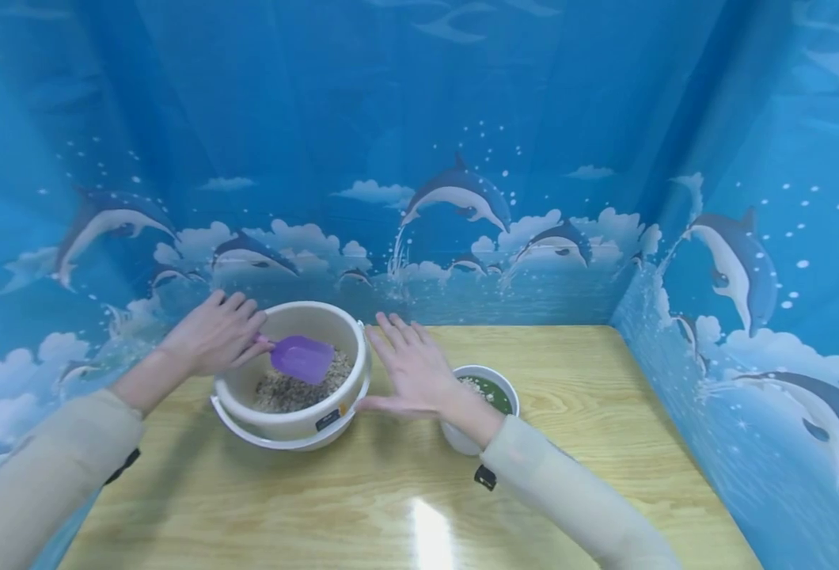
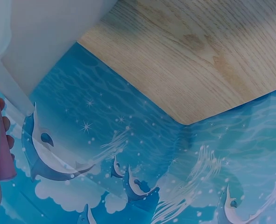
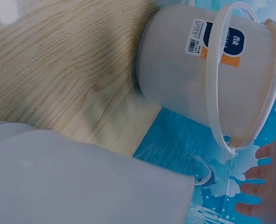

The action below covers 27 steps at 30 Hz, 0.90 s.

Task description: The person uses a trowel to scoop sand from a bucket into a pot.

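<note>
The left hand is curled round the handle of a purple scoop, holding it at the far left rim of a white bucket. From that grip the scoop blade extends to the right, over the bucket's interior, and sits just above a bed of mixed grain that fills the lower part of the bucket. In the left wrist view only the fingertips and a pinkish strip of the handle show beside the bucket wall.

The right hand is spread wide, fingers straight, holding nothing. Its thumb side lies against the bucket's right outer wall; its fingers point away from the person. The bucket's bail handle hangs down round the wall, and a barcode label sits on the side.

Just to the right of the right wrist stands a small white bowl with a green inside and some grain in it, partly hidden by the forearm. Everything rests on a light wooden table enclosed by blue dolphin-print sheeting.
</note>
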{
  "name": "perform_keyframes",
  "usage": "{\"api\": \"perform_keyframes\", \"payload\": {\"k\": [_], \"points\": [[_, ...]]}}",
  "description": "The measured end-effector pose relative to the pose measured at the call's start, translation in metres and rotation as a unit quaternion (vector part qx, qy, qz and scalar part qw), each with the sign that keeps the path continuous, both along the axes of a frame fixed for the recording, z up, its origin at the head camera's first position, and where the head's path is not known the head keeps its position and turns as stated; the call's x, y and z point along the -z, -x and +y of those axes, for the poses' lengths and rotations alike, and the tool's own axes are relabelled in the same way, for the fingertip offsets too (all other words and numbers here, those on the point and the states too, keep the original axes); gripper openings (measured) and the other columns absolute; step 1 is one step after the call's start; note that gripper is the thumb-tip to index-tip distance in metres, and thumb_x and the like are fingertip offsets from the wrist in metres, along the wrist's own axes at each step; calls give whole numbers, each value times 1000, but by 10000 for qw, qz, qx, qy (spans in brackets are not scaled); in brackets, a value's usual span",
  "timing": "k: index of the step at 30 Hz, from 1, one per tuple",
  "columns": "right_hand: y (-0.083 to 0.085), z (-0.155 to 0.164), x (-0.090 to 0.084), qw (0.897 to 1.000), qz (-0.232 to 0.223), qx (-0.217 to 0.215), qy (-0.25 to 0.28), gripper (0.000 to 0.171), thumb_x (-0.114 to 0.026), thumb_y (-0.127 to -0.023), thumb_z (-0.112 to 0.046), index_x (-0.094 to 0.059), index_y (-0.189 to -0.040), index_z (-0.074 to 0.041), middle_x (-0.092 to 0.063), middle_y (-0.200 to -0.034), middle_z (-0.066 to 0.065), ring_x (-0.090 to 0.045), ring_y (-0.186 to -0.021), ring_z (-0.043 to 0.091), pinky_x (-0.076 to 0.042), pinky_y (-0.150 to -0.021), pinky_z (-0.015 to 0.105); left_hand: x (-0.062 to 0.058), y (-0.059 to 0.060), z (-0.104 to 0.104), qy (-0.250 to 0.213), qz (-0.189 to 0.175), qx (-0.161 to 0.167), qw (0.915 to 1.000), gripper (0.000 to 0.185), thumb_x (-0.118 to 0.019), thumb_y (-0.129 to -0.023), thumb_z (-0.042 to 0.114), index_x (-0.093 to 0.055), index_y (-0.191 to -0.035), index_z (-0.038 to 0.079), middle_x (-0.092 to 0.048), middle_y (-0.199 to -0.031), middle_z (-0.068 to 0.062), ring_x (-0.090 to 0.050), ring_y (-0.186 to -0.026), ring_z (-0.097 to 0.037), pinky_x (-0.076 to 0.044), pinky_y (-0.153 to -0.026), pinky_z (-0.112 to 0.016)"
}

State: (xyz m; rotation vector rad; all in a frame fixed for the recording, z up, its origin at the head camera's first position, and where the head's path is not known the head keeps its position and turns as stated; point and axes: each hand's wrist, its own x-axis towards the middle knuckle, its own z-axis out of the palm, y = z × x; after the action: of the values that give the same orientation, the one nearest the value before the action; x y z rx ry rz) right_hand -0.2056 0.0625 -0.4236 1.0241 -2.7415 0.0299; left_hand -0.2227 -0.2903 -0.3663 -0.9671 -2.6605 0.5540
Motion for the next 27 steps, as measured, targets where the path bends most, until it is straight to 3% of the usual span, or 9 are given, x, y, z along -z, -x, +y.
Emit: {"api": "perform_keyframes", "payload": {"k": [27], "points": [[19, -27, 4, 9970, 66, -32, -774, 129, -43, -81, -98, -9, -170, -12, -16, -177, 14, -27, -163, 35, -26, -130, 55, 2, 2, -2, 138, 31, -8, 9999, 41, -62, -102, 50, -62, -99, 9, -66, -96, -15, -62, -94, -34, -53, -86, -52]]}}
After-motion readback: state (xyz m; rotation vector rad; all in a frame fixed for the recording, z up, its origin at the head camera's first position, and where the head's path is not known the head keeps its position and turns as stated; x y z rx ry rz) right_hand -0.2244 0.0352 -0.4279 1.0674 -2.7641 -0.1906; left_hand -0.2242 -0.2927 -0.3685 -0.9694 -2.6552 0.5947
